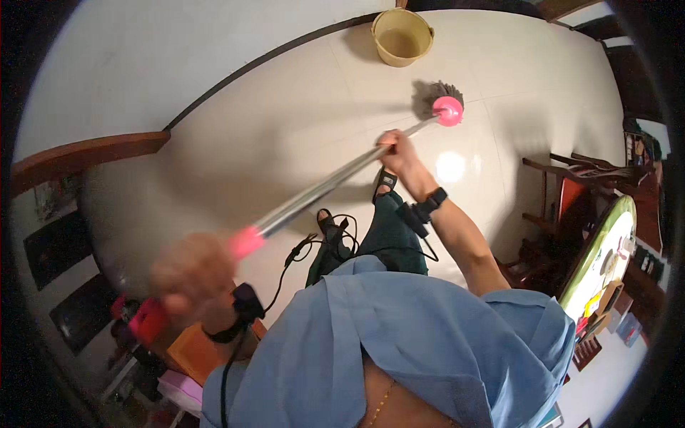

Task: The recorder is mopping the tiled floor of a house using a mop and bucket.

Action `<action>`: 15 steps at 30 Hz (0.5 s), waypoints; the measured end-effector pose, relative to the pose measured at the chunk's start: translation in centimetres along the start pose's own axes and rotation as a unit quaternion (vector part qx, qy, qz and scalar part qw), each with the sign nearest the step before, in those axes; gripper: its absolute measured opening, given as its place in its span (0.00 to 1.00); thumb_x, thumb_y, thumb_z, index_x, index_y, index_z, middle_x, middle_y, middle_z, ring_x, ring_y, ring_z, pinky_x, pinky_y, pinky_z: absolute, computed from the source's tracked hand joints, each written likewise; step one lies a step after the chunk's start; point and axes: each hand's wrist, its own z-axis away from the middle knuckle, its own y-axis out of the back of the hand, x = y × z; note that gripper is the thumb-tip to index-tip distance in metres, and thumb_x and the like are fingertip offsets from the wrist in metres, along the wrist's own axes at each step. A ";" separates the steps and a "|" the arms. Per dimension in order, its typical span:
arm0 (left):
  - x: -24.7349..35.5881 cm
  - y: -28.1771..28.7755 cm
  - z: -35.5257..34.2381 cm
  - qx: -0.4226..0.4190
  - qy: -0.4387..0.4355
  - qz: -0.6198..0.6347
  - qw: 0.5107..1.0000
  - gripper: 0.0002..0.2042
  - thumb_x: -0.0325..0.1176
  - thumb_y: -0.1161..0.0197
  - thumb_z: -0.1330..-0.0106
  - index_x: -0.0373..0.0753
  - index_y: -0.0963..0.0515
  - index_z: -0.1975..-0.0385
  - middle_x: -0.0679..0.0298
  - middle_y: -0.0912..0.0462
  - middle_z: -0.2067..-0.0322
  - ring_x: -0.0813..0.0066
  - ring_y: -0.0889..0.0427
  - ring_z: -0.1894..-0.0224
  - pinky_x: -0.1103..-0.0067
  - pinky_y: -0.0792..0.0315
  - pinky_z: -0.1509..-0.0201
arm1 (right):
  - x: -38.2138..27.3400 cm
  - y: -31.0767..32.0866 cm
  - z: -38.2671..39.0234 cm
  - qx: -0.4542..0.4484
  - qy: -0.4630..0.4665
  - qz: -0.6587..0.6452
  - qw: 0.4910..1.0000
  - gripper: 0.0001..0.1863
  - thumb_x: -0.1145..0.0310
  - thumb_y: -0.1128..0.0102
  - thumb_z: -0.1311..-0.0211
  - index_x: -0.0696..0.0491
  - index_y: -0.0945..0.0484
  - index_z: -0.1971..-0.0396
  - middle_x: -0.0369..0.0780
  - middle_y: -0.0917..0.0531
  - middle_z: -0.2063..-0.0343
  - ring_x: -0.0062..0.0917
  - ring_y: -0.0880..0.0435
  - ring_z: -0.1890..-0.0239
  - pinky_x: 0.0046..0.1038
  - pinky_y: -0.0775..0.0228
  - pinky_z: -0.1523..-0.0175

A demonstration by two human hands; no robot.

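A mop (321, 187) with a silver pole runs slantwise across the view. Its pink round head and dark grey strands rest on the floor ahead. Smeared by motion, my left hand (194, 269) is closed round the pink grip at the pole's near end. Farther down the shaft, my right hand (399, 153) wraps round the pole, and its wrist carries a black strap. Just beyond the mop head stands a yellowish bucket (402, 60) with a handle; I cannot tell whether it holds water.
A dark wooden chair (564, 167) is on the right, near a round green-rimmed table (626, 214) with small items on it. A white wall (207, 43) borders the pale tiled floor (300, 107) at left. Black cables (291, 258) hang near my feet. An orange box-like object (194, 351) lies lower left.
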 end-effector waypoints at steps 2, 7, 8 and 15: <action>4.4 2.3 2.4 0.055 -0.044 -0.027 0.997 0.20 0.39 0.50 0.40 0.44 0.42 0.93 0.73 0.40 0.94 0.82 0.40 0.93 0.86 0.45 0.89 | 6.8 -2.8 0.5 0.005 -0.030 0.079 0.996 0.14 0.72 0.60 0.43 0.51 0.37 0.89 0.37 0.31 0.89 0.25 0.31 0.82 0.27 0.36 0.74; 14.8 6.0 10.6 0.332 -0.155 -0.186 0.912 0.21 0.40 0.58 0.37 0.47 0.42 0.94 0.75 0.41 0.95 0.85 0.42 0.94 0.88 0.42 0.85 | 24.5 -6.3 3.6 0.075 -0.124 0.135 0.980 0.09 0.73 0.58 0.47 0.55 0.36 0.85 0.42 0.32 0.88 0.34 0.28 0.78 0.35 0.34 0.68; 17.8 6.9 13.2 0.310 -0.142 -0.191 0.920 0.21 0.41 0.59 0.37 0.47 0.43 0.94 0.75 0.42 0.96 0.85 0.43 0.94 0.88 0.42 0.83 | 27.7 -6.4 4.4 0.078 -0.164 0.112 0.977 0.09 0.75 0.57 0.48 0.55 0.36 0.86 0.42 0.34 0.90 0.36 0.28 0.78 0.36 0.33 0.68; 24.4 6.5 22.1 0.293 -0.066 -0.267 0.916 0.20 0.41 0.65 0.34 0.47 0.45 0.92 0.70 0.45 0.94 0.79 0.46 0.92 0.77 0.41 0.76 | 45.6 0.7 5.7 0.091 -0.291 0.122 0.945 0.01 0.78 0.59 0.51 0.59 0.37 0.79 0.45 0.33 0.85 0.36 0.29 0.81 0.39 0.31 0.71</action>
